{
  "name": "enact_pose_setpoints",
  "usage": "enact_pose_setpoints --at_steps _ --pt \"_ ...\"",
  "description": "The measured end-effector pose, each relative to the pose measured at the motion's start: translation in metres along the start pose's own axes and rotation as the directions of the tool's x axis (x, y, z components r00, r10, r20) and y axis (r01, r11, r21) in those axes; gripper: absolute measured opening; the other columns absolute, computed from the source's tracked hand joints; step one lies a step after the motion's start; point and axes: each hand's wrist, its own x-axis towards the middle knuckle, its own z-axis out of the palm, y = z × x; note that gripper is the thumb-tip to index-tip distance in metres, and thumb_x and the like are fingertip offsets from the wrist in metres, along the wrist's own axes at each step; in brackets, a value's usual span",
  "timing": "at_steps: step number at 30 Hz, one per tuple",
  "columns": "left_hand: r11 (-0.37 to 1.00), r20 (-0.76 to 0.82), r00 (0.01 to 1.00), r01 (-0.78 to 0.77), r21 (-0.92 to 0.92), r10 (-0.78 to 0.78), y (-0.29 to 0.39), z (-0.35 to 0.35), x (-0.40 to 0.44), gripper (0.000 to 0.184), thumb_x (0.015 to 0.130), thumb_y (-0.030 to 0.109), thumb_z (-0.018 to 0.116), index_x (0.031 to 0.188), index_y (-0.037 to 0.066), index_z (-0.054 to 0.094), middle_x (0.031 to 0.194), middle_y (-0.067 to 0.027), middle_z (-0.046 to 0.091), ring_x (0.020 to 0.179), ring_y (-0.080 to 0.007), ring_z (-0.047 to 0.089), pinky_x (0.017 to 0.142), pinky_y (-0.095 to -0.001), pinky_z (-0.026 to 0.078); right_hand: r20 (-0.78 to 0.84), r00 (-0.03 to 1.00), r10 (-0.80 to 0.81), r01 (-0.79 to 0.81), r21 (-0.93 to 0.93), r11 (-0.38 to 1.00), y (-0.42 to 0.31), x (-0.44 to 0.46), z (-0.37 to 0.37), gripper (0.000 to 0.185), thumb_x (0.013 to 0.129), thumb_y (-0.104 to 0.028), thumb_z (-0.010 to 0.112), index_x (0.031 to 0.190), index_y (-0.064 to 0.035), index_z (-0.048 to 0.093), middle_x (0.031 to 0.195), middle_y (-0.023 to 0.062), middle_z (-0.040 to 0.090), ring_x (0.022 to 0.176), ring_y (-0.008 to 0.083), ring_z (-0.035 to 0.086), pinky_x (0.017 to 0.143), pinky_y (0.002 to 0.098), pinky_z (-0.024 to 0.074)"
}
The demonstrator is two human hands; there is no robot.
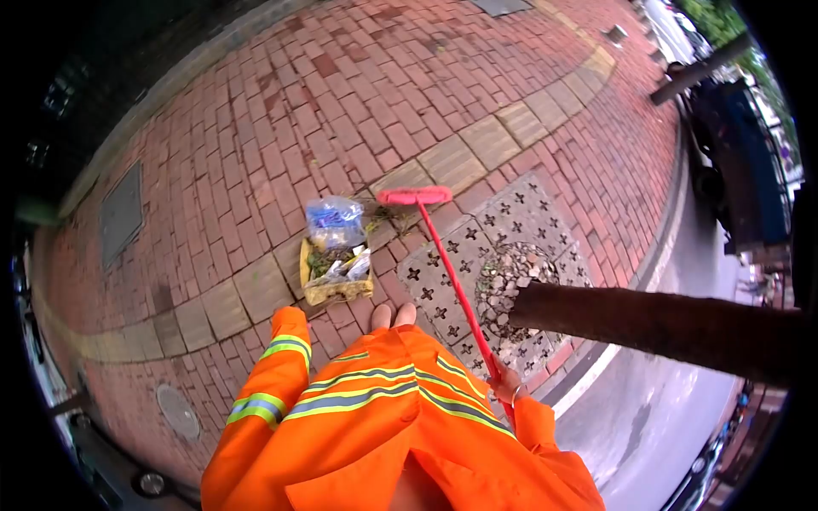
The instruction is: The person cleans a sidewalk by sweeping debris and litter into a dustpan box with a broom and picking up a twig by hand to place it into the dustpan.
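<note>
So the jacket's bright orange with yellow-green and grey stripes (358,393), the long-handled broom is pinkish red all over (415,196), the squarish dustpan's yellow (338,292), and it's reddish brick paving (290,111) with a tan paver strip (460,162) plus grey slabs patterned with dark crosses (460,247).

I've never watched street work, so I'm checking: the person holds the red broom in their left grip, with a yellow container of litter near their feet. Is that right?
Not quite: the head view shows the right grip holding the red broom. The yellow container of litter is indeed near their feet.
</note>
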Motion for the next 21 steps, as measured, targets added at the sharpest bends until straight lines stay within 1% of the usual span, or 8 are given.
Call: enact_pose_setpoints --at_steps 4,6,8,10,11,15,20,21 --pt "0.999 -0.057 0.998 0.031 0.018 -0.03 0.003 -0.003 -0.005 0.023 0.082 0.02 0.038 0.083 0.001 0.05 0.06 -0.0189 0.055 0.043 -0.0285 0.053 0.035 -0.0386 0.039 -0.014 0.975 -0.223 0.224 0.054 0.973 -0.05 0.088 -0.013 0.07 0.071 0.0 0.054 0.129 -0.0208 0.022 0.056 0.0042 0.045 0.04 0.0145 0.045 0.035 0.0291 0.0376" --pt "0.927 0.02 0.998 -0.06 0.369 0.056 0.012 -0.003 -0.013 0.022 0.082 0.021 0.038 0.083 0.002 0.05 0.059 -0.0185 0.055 0.043 -0.0279 0.053 0.036 -0.0381 0.038 0.034 0.983 -0.179 0.172 0.144 0.974 -0.101 0.15 -0.022 0.068 0.071 0.001 0.053 0.129 -0.019 0.023 0.056 0.0039 0.044 0.038 0.0149 0.043 0.034 0.0297 0.0366" --pt "0.711 0.125 0.983 -0.182 0.679 0.133 0.019 0.0 -0.024 0.021 0.082 0.021 0.038 0.084 0.004 0.05 0.058 -0.0181 0.055 0.043 -0.0273 0.053 0.037 -0.0377 0.038 -0.027 0.929 -0.37 0.371 0.014 0.929 -0.14 0.227 -0.025 0.066 0.071 -0.001 0.055 0.128 -0.0142 0.025 0.055 0.0057 0.047 0.038 0.0155 0.044 0.033 0.0299 0.037" --pt "0.85 0.037 0.999 -0.048 0.525 0.033 0.021 -0.001 -0.036 0.02 0.082 0.022 0.039 0.085 0.006 0.05 0.057 -0.0177 0.055 0.043 -0.0267 0.053 0.037 -0.0373 0.037 0.025 0.902 -0.432 0.428 0.098 0.898 -0.188 0.288 -0.015 0.063 0.071 -0.005 0.055 0.127 -0.0125 0.026 0.053 0.007 0.048 0.039 0.0162 0.047 0.034 0.0305 0.0387" --pt "0.987 -0.114 0.988 0.115 0.11 -0.103 0.025 0.003 -0.053 0.019 0.081 0.021 0.04 0.085 0.007 0.051 0.056 -0.017 0.055 0.043 -0.0264 0.053 0.037 -0.0372 0.037 0.063 0.913 -0.402 0.395 0.107 0.913 -0.221 0.291 -0.016 0.063 0.071 -0.006 0.055 0.127 -0.0126 0.025 0.054 0.0077 0.049 0.039 0.0159 0.047 0.035 0.031 0.0393" --pt "0.993 -0.067 0.993 0.105 0.05 -0.101 0.02 0.003 -0.069 0.012 0.079 0.018 0.046 0.086 0.008 0.051 0.068 -0.0175 0.057 0.043 -0.0278 0.055 0.039 -0.0405 0.043 0.159 0.928 -0.336 0.356 -0.119 0.927 -0.27 0.303 0.004 0.061 0.073 -0.005 0.05 0.127 -0.017 0.024 0.065 0.0135 0.055 0.048 0.022 0.054 0.041 0.0351 0.0431" --pt "0.795 0.541 0.81 0.474 -0.378 -0.226 0.026 -0.014 -0.084 0.032 0.08 0.015 0.048 0.1 -0.008 0.039 0.097 -0.0256 0.05 0.08 -0.0265 0.057 0.061 -0.0334 0.049 0.084 0.915 -0.394 0.379 -0.516 0.768 -0.137 0.28 0.066 0.067 0.07 0.001 0.042 0.128 -0.0238 0.018 0.089 0.0237 0.055 0.077 0.0346 0.057 0.062 0.0413 0.0459" --pt "0.76 0.616 0.767 0.507 -0.406 -0.182 0.014 -0.015 -0.073 0.033 0.081 0.015 0.048 0.101 -0.009 0.037 0.098 -0.0256 0.049 0.081 -0.0257 0.056 0.062 -0.0308 0.049 0.244 0.964 -0.105 0.19 -0.358 0.914 -0.16 0.207 0.033 0.068 0.069 0.002 0.041 0.128 -0.0236 0.019 0.09 0.0253 0.054 0.082 0.0375 0.055 0.068 0.0442 0.0436"
